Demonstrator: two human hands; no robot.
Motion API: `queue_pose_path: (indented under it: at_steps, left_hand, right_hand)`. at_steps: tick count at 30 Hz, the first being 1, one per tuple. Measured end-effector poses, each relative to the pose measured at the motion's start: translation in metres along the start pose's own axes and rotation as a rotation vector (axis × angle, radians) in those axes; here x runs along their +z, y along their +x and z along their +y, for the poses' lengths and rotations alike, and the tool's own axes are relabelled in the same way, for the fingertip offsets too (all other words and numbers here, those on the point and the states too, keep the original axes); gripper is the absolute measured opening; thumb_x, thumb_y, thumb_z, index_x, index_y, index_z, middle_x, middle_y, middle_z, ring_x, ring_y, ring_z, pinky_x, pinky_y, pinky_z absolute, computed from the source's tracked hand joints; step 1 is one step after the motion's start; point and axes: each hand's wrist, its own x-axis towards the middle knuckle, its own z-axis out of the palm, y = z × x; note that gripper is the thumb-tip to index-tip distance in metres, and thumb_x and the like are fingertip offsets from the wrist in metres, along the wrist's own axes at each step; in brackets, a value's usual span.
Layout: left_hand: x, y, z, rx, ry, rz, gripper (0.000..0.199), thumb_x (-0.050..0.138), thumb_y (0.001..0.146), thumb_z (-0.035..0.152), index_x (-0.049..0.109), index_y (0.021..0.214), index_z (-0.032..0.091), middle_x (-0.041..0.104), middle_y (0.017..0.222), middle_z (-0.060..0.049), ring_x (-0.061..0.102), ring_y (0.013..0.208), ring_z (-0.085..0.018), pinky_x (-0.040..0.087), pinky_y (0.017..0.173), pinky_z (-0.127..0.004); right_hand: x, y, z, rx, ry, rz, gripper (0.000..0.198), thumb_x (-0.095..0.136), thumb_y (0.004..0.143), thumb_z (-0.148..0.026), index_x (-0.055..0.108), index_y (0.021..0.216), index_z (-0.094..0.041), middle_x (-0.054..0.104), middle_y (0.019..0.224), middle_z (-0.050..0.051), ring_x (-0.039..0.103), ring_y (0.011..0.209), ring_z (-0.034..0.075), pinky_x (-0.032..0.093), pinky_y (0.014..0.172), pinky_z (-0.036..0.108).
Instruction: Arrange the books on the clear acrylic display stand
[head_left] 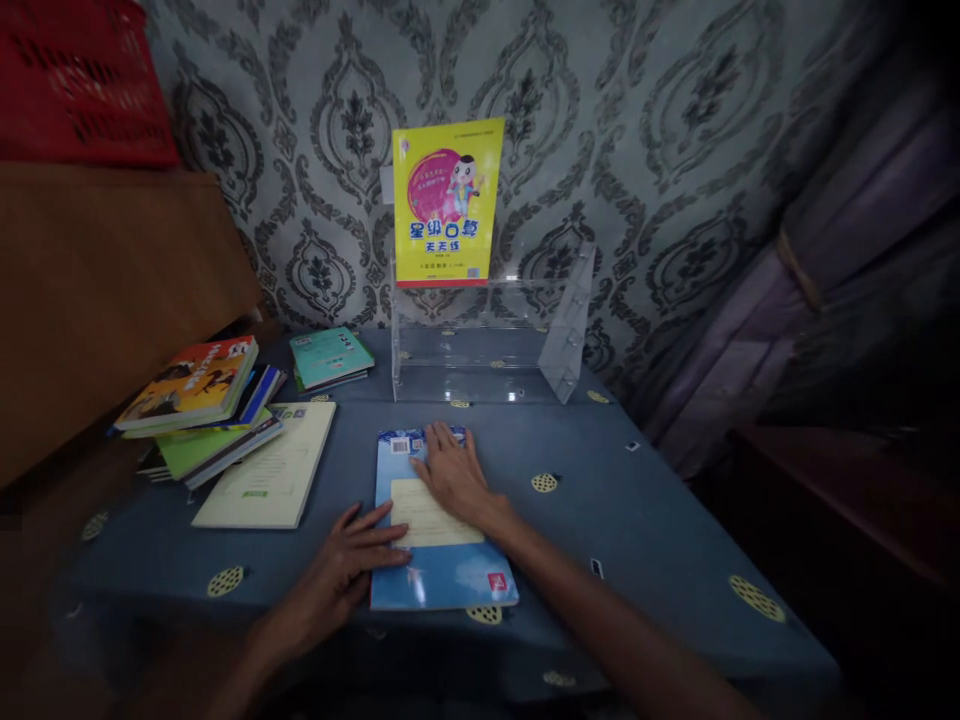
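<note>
A blue book (442,580) with a pale yellow panel and a barcode on its cover lies flat near the front edge of the table. My left hand (360,552) rests on its left edge, fingers spread across the cover. Higher up on the same book, my right hand (454,475) lies flat with its fingers stretched towards the far edge. Behind it stands a clear acrylic rack (487,350) with stepped tiers. A yellow workbook (448,205) with a cartoon figure is upright in the rack's left part.
Left of the blue book lies a cream book (270,485), beside a leaning pile of books (199,395). Teal books (331,357) lie further back. A red basket (82,85) sits on a brown cabinet (112,280). A tied curtain (795,270) hangs to the right of the blue tablecloth (600,510).
</note>
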Motion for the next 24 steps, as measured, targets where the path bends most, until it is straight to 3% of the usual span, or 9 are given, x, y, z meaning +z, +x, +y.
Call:
queue_pose_path:
  at_steps: [6,10,17,20,24]
  left_hand:
    - [-0.004,0.001,0.003,0.031,0.019,-0.022,0.044,0.043,0.098,0.018,0.059,0.133,0.038,0.055,0.146,-0.001,0.032,0.148,-0.024,0.024,0.119,-0.058]
    - [-0.009,0.003,0.008,0.028,0.037,-0.037,0.044,0.042,0.098,0.017,0.059,0.134,0.036,0.054,0.147,-0.001,0.031,0.149,-0.024,0.023,0.12,-0.056]
    - [-0.046,0.004,0.04,-0.006,0.107,-0.324,0.06,0.044,0.094,0.012,0.041,0.148,0.039,0.042,0.156,0.001,0.036,0.146,-0.024,0.02,0.122,-0.052]
    - [-0.056,0.032,0.054,-0.029,0.112,-0.282,0.046,0.041,0.098,0.02,0.051,0.142,0.033,0.056,0.144,-0.003,0.048,0.135,-0.023,0.03,0.117,-0.044]
    - [-0.041,0.102,0.053,-0.076,0.184,-0.129,0.042,0.032,0.103,0.027,0.054,0.138,0.02,0.06,0.121,-0.01,0.054,0.113,-0.023,0.042,0.1,-0.035]
  right_hand:
    - [-0.008,-0.007,0.042,0.021,0.079,0.072,0.051,0.029,0.102,-0.033,0.043,0.146,-0.011,0.049,0.149,0.019,0.041,0.142,0.029,0.019,0.118,0.059]
    - [-0.011,-0.003,0.068,0.08,0.193,0.05,0.049,0.03,0.102,-0.028,0.044,0.146,-0.012,0.055,0.144,0.017,0.051,0.134,0.025,0.025,0.118,0.052]
    - [-0.007,-0.003,0.086,0.005,0.234,0.03,0.048,0.03,0.102,-0.026,0.045,0.147,-0.02,0.053,0.148,0.009,0.041,0.142,0.024,0.018,0.12,0.054]
    - [-0.009,-0.005,0.084,-0.002,0.231,0.011,0.046,0.032,0.102,-0.026,0.051,0.143,-0.019,0.055,0.146,0.009,0.04,0.143,0.023,0.019,0.12,0.052]
    - [-0.011,-0.005,0.085,-0.015,0.199,0.021,0.044,0.036,0.102,-0.028,0.054,0.141,-0.019,0.052,0.149,0.01,0.04,0.142,0.023,0.02,0.119,0.052]
